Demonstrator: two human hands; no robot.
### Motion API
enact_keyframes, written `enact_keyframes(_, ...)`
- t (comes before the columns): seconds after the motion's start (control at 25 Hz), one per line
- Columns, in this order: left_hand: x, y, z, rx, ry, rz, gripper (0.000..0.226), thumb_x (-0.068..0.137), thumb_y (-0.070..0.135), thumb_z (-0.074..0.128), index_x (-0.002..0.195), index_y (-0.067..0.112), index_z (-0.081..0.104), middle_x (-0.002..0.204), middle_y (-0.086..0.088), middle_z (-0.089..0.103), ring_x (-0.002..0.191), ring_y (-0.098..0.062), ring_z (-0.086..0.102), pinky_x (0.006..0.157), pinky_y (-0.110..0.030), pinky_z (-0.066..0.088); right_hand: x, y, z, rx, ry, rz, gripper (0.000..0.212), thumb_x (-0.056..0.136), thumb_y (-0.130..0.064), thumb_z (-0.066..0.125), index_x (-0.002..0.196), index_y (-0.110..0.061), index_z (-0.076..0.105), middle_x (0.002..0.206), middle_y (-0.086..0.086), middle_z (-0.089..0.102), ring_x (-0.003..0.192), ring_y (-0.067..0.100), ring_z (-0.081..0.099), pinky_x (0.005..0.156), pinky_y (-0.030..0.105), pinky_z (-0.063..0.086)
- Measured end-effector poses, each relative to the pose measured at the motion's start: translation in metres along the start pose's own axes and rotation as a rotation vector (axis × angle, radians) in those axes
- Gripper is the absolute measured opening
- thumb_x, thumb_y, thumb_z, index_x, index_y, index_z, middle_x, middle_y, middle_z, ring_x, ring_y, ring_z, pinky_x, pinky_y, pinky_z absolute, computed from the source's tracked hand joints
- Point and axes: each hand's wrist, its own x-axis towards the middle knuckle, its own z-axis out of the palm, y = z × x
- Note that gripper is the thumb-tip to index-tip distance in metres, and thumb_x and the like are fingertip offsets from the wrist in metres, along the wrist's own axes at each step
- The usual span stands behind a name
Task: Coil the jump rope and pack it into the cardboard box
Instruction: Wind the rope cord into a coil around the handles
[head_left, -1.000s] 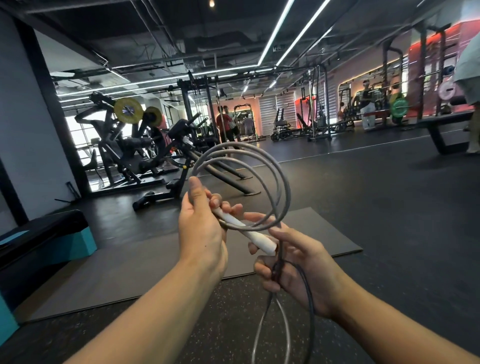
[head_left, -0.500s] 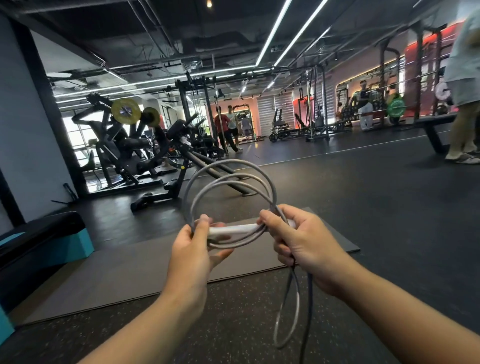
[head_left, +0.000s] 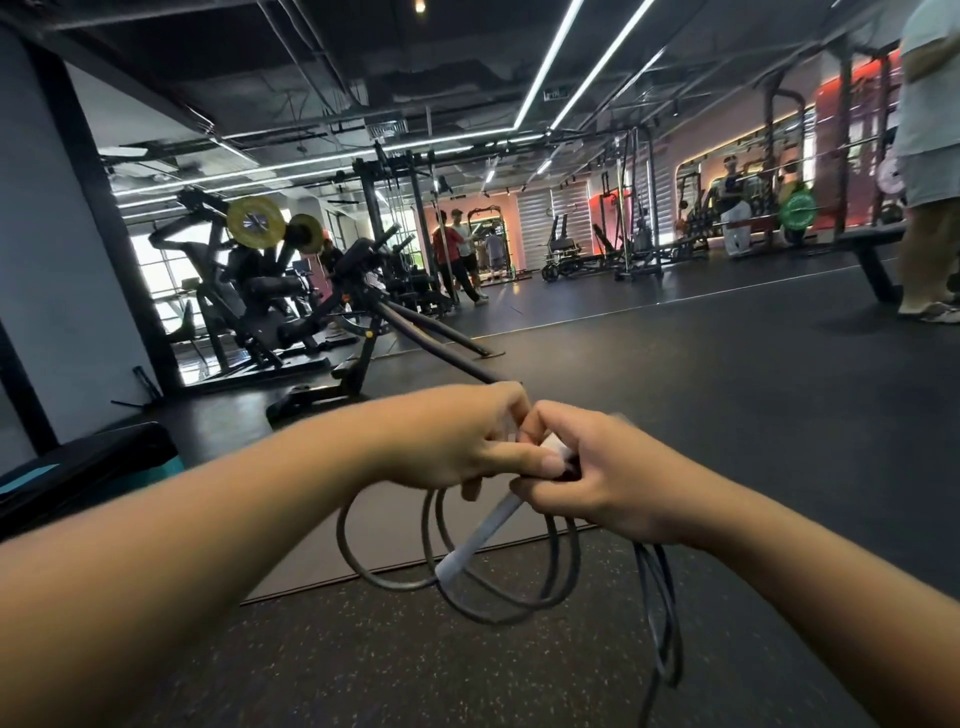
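A grey jump rope (head_left: 563, 587) with white handles hangs in loose coils under my hands. One white handle (head_left: 480, 538) slants down to the left through the coils. My left hand (head_left: 452, 441) and my right hand (head_left: 597, 478) press together at chest height, both gripped on the bundle where coils and handles meet. A loose stretch of rope (head_left: 660, 613) trails down below my right wrist. No cardboard box is in view.
A grey floor mat (head_left: 311, 540) lies under my hands on the dark rubber floor. A black and teal bench (head_left: 78, 467) sits at the left. Weight machines (head_left: 260, 296) stand behind. A person (head_left: 930, 156) stands at the far right, others further back.
The coils, held upright above my hands before, now hang below them. My hands came together and rose. The handle swung from level to slanting down.
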Motion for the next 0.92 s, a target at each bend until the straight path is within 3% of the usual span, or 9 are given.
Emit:
enact_keyframes(0.12,0.001,-0.008,0.024,-0.16,0.12,0.014,0.039,0.095,0.051,0.059,0.114,0.017,0.057,0.061,0.011,0.056,0.043,0.007,0.049,0.046,-0.013,0.035,-0.004,0.002,-0.003,0.276,-0.01,0.01,0.04,0.089,-0.008,0.074,0.114,-0.017,0.044,0.078,0.003,0.068,0.071,0.008,0.062,0.063,0.024,0.049)
enact_keyframes(0.24,-0.001,-0.011,0.032,-0.307,0.122,0.04,0.037,0.093,0.056,0.062,0.117,0.028,0.062,0.061,0.022,0.063,0.056,0.008,0.056,0.061,-0.016,0.044,-0.005,0.001,-0.002,0.301,-0.017,-0.032,0.051,0.088,-0.012,0.077,0.121,-0.021,0.039,0.086,0.017,0.075,0.077,0.024,0.069,0.074,0.047,0.057)
enact_keyframes(0.32,-0.004,-0.012,0.033,-0.394,0.116,0.043,0.03,0.096,0.048,0.062,0.117,0.026,0.065,0.057,0.026,0.061,0.053,0.009,0.055,0.058,-0.01,0.04,-0.003,-0.003,0.0,0.278,0.003,-0.036,0.053,0.087,-0.016,0.079,0.122,-0.023,0.04,0.091,0.023,0.075,0.08,0.04,0.071,0.08,0.057,0.057)
enact_keyframes(0.48,-0.018,-0.029,0.023,-0.434,0.171,0.026,0.029,0.096,0.043,0.062,0.102,0.015,0.065,0.057,0.023,0.056,0.049,0.006,0.048,0.052,-0.008,0.037,-0.008,0.002,-0.013,-0.008,0.029,-0.01,0.033,0.087,-0.037,0.077,0.112,-0.03,0.057,0.084,0.004,0.074,0.069,0.014,0.069,0.067,0.028,0.055)
enact_keyframes(0.56,-0.027,-0.042,0.014,-0.478,0.216,-0.05,0.034,0.093,0.049,0.061,0.098,0.016,0.065,0.056,0.018,0.052,0.045,0.001,0.041,0.045,-0.012,0.033,-0.015,0.009,-0.028,-0.161,-0.019,0.045,0.014,0.091,-0.045,0.069,0.094,-0.031,0.068,0.069,0.002,0.072,0.058,0.005,0.061,0.063,0.025,0.049)
enact_keyframes(0.64,-0.034,-0.052,0.011,-0.598,0.247,-0.101,0.033,0.089,0.056,0.062,0.095,0.023,0.065,0.058,0.013,0.048,0.045,-0.005,0.034,0.042,-0.02,0.028,-0.016,0.011,-0.035,-0.254,-0.078,0.119,0.025,0.096,-0.049,0.061,0.082,-0.029,0.07,0.063,-0.003,0.069,0.055,-0.001,0.057,0.062,0.02,0.045)
enact_keyframes(0.8,-0.029,-0.048,0.017,-0.945,0.367,-0.093,0.04,0.086,0.055,0.062,0.091,0.016,0.058,0.056,0.008,0.035,0.043,-0.01,0.02,0.038,-0.021,0.018,-0.004,0.008,-0.019,-0.498,-0.189,0.135,0.027,0.104,-0.036,0.052,0.096,-0.024,0.074,0.096,-0.005,0.074,0.088,0.008,0.068,0.082,0.028,0.052)
enact_keyframes(0.84,-0.025,-0.045,0.019,-1.055,0.418,-0.079,0.037,0.086,0.054,0.061,0.088,0.018,0.056,0.055,0.007,0.032,0.042,-0.009,0.018,0.037,-0.02,0.017,-0.002,0.008,-0.014,-0.333,-0.135,0.139,0.022,0.105,-0.029,0.053,0.101,-0.021,0.073,0.096,-0.001,0.076,0.09,0.013,0.071,0.084,0.031,0.055)
enact_keyframes(0.92,-0.019,-0.039,0.018,-1.245,0.521,-0.082,0.035,0.084,0.054,0.061,0.086,0.021,0.053,0.055,0.008,0.03,0.039,-0.006,0.019,0.035,-0.019,0.019,0.0,0.014,-0.008,0.3,0.018,0.206,0.02,0.103,-0.013,0.056,0.111,-0.013,0.074,0.083,0.004,0.073,0.079,0.019,0.074,0.078,0.033,0.061)
